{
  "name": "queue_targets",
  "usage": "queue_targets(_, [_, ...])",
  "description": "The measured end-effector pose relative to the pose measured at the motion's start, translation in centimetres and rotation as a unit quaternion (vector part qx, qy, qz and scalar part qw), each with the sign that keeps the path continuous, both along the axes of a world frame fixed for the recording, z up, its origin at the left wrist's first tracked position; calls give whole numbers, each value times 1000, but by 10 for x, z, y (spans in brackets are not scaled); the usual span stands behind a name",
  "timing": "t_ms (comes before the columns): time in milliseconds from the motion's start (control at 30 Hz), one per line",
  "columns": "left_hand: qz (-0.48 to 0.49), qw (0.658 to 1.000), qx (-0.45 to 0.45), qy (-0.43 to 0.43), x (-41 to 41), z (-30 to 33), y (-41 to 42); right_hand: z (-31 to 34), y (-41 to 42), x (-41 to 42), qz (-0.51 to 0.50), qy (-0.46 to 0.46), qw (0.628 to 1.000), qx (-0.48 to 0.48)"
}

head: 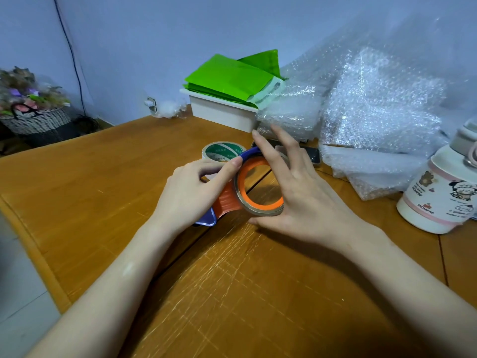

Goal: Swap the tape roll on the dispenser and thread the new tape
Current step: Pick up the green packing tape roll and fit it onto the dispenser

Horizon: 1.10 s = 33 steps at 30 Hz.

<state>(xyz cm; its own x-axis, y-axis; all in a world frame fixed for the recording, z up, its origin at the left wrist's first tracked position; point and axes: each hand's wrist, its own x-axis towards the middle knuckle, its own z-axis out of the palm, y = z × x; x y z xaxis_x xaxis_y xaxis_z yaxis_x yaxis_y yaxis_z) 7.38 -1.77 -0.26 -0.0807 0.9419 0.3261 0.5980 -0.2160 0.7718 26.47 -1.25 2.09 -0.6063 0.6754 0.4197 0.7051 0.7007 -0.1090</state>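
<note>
Basket [38,120] of dried flowers sits far left on the floor, off the table [90,189] and clear of the work. Left hand [192,192] comes next: fingers curled round the orange handle of the dispenser [227,200], thumb laid along the blue upper edge. Grip looks chosen to steady the tool and keep it tilted so the hub faces the other hand. Blue end of the handle pokes out below the palm, near the tabletop.

Spare tape roll [223,151], white with a green-printed core, lies flat on the table just behind the left hand's knuckles, partly hidden by them. Likely parked within reach for the swap; whether it is the new roll or the old one cannot be told.

On the dispenser's orange hub sits a thin roll [258,211], only a narrow grey band of tape round the ring. Right hand [296,192] cups it from the far side: fingers spread and fairly straight, thumb low against the ring's bottom edge. Reads as pushing or seating, or easing the roll off; direction unclear.

Behind, a white box [224,113] holds green sheets [232,76]. A dark phone [312,155] lies past the right fingers. Bubble wrap [374,112] is heaped to the right, and a white bottle [436,197] stands at the far right edge, set back from the hands.
</note>
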Motion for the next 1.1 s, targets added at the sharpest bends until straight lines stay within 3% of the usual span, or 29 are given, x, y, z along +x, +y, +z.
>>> queue_targets(333, [-22, 999, 38, -29, -4, -1, -1, -4, 2, 2, -43, -14, 999, -23])
queue_targets(700, [-40, 998, 43, 38, -4, -6, -1, -9, 7, 7, -97, 26, 986, -135])
queue_targets(867, [-54, 994, 58, 81, -11, -9, 2, -10, 8, 8, -104, 26, 985, -135])
queue_targets(1100, [-64, 994, 51, 70, -15, -10, 3, -19, 12, 10, -126, 8, 985, -119])
